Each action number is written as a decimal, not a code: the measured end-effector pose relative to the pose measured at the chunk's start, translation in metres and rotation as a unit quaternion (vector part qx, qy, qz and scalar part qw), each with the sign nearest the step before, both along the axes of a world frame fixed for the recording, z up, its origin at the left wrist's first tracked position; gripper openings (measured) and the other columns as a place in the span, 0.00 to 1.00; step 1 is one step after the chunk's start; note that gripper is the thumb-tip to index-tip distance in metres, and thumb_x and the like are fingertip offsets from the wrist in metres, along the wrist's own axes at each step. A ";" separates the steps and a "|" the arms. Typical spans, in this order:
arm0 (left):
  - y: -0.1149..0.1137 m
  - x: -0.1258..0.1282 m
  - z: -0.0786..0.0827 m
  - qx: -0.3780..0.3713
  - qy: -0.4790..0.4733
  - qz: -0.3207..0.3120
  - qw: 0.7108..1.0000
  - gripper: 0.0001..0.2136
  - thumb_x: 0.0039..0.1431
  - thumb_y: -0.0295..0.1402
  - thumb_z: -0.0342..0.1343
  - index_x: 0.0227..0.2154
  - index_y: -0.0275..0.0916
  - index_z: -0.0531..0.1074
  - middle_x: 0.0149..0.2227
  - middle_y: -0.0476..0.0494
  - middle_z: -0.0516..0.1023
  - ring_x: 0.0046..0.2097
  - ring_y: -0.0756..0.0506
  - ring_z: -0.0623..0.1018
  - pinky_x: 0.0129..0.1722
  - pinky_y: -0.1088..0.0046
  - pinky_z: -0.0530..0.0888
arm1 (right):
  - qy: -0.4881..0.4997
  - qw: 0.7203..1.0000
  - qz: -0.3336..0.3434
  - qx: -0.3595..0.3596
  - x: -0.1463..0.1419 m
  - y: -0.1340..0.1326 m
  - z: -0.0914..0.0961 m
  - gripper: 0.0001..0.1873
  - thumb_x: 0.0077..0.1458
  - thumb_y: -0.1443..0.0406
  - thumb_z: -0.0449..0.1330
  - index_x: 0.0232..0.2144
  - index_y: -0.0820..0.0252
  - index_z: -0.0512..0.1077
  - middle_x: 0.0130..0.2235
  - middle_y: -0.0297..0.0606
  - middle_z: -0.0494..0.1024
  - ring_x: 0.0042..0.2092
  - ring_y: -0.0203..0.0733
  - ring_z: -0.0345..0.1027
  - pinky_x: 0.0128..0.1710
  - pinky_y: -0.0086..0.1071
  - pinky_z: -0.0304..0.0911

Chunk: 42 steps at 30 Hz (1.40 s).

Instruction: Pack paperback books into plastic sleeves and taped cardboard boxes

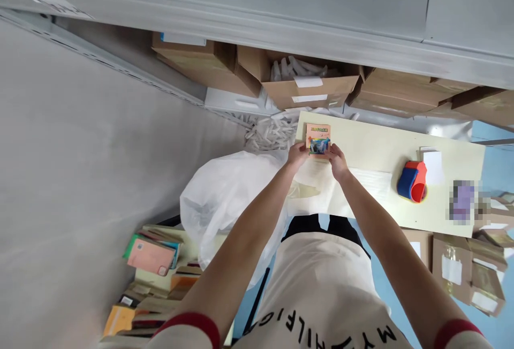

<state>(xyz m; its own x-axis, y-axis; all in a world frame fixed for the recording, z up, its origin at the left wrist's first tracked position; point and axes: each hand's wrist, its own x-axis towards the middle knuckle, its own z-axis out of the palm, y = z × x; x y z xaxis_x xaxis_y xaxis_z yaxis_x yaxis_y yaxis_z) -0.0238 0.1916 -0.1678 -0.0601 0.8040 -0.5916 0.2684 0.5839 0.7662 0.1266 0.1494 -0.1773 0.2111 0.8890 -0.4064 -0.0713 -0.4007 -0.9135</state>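
Observation:
A small orange booklet [318, 132] with a blue picture on its cover is held at the far left end of the pale table [361, 140]. My left hand [297, 155] grips its left lower edge, and my right hand [338, 160] closes on its right lower edge. Below my hands, a sheet of whitish paper or plastic film [317, 191] lies on the table. To the right stands a red and blue tape dispenser [412, 182], beside white paper slips [433, 167].
A large white plastic bag [233, 194] hangs at the table's left. Behind the table, a shelf holds cardboard boxes [313, 95], with white rolled scraps [271, 134] heaped below. Books [150, 255] are stacked at lower left; more boxes [453, 268] stand at lower right.

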 end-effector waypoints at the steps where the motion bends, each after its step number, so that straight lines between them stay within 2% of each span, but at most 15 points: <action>1: -0.001 0.001 0.004 0.001 -0.014 -0.001 1.000 0.06 0.52 0.27 0.57 0.34 0.35 0.75 0.32 0.46 0.77 0.36 0.48 0.77 0.38 0.73 0.72 | 0.020 1.000 -0.012 -0.007 0.002 -0.001 0.005 0.19 0.50 0.57 0.60 0.43 0.60 0.71 0.44 0.40 0.77 0.48 0.45 0.70 0.50 0.43 0.65; 5: -0.014 0.009 0.020 -0.001 -0.103 0.011 0.995 0.12 0.51 0.30 0.60 0.40 0.36 0.75 0.36 0.46 0.76 0.33 0.51 0.75 0.34 0.74 0.73 | 0.061 0.997 -0.055 0.001 0.017 -0.018 0.028 0.21 0.47 0.58 0.63 0.44 0.59 0.71 0.48 0.41 0.76 0.49 0.45 0.69 0.51 0.40 0.65; 9: -0.057 0.033 0.028 0.021 -0.154 -0.042 0.987 0.13 0.49 0.30 0.60 0.40 0.37 0.74 0.36 0.46 0.76 0.33 0.52 0.75 0.31 0.78 0.73 | 0.021 0.994 -0.109 0.005 0.049 -0.069 0.042 0.24 0.48 0.55 0.62 0.47 0.57 0.70 0.50 0.43 0.75 0.45 0.44 0.72 0.44 0.39 0.68; 12: -0.104 0.061 0.027 0.034 -0.140 -0.108 0.984 0.10 0.49 0.27 0.59 0.37 0.36 0.74 0.34 0.45 0.77 0.32 0.52 0.76 0.31 0.78 0.73 | -0.059 0.987 -0.147 -0.038 0.081 -0.121 0.040 0.25 0.47 0.53 0.62 0.45 0.60 0.70 0.44 0.44 0.77 0.38 0.43 0.73 0.36 0.38 0.69; 15: -0.148 0.093 0.023 0.040 -0.080 -0.143 0.986 0.08 0.49 0.26 0.59 0.34 0.37 0.74 0.32 0.47 0.78 0.32 0.51 0.77 0.32 0.76 0.75 | -0.105 0.985 -0.120 -0.072 0.113 -0.165 0.031 0.27 0.45 0.48 0.60 0.40 0.62 0.71 0.35 0.42 0.79 0.34 0.43 0.72 0.33 0.38 0.69; 19: -0.180 0.126 0.018 0.052 -0.030 -0.150 0.987 0.08 0.48 0.23 0.59 0.33 0.38 0.75 0.29 0.49 0.78 0.30 0.51 0.77 0.33 0.75 0.76 | -0.128 0.983 -0.101 -0.081 0.146 -0.195 0.017 0.26 0.43 0.46 0.59 0.35 0.62 0.72 0.31 0.42 0.79 0.31 0.43 0.72 0.30 0.37 0.69; 25: -0.192 0.159 0.007 0.056 0.051 -0.153 0.985 0.14 0.48 0.20 0.57 0.38 0.38 0.75 0.27 0.50 0.78 0.30 0.50 0.77 0.36 0.73 0.76 | -0.154 0.980 -0.080 -0.093 0.177 -0.194 -0.005 0.21 0.47 0.51 0.57 0.36 0.61 0.73 0.30 0.41 0.79 0.29 0.42 0.72 0.28 0.36 0.69; 33: -0.200 0.182 -0.007 0.041 0.124 -0.164 0.978 0.17 0.54 0.21 0.53 0.46 0.38 0.73 0.30 0.48 0.78 0.32 0.48 0.78 0.37 0.71 0.76 | -0.201 0.976 -0.038 -0.075 0.190 -0.191 -0.021 0.18 0.53 0.59 0.52 0.41 0.62 0.74 0.35 0.44 0.81 0.36 0.47 0.74 0.40 0.42 0.70; 36: -0.203 0.184 -0.005 0.044 0.151 -0.167 0.973 0.17 0.54 0.21 0.53 0.47 0.36 0.73 0.38 0.41 0.78 0.39 0.44 0.79 0.44 0.65 0.76 | -0.234 0.970 -0.022 -0.058 0.194 -0.195 -0.022 0.19 0.54 0.60 0.52 0.43 0.63 0.74 0.36 0.46 0.78 0.39 0.48 0.73 0.44 0.44 0.69; 39: -0.207 0.184 0.001 0.105 0.213 -0.203 0.950 0.23 0.54 0.22 0.53 0.54 0.37 0.69 0.51 0.36 0.72 0.53 0.39 0.73 0.54 0.61 0.71 | -0.285 0.958 -0.018 -0.039 0.194 -0.207 -0.021 0.24 0.54 0.59 0.53 0.50 0.66 0.69 0.44 0.51 0.73 0.49 0.52 0.67 0.52 0.50 0.64; 42: -0.210 0.184 0.007 0.162 0.265 -0.318 0.896 0.26 0.55 0.22 0.52 0.58 0.40 0.65 0.54 0.38 0.69 0.56 0.40 0.70 0.55 0.63 0.70 | -0.320 0.947 -0.011 -0.024 0.186 -0.224 -0.021 0.32 0.53 0.59 0.55 0.58 0.67 0.60 0.54 0.57 0.65 0.59 0.57 0.58 0.57 0.56 0.57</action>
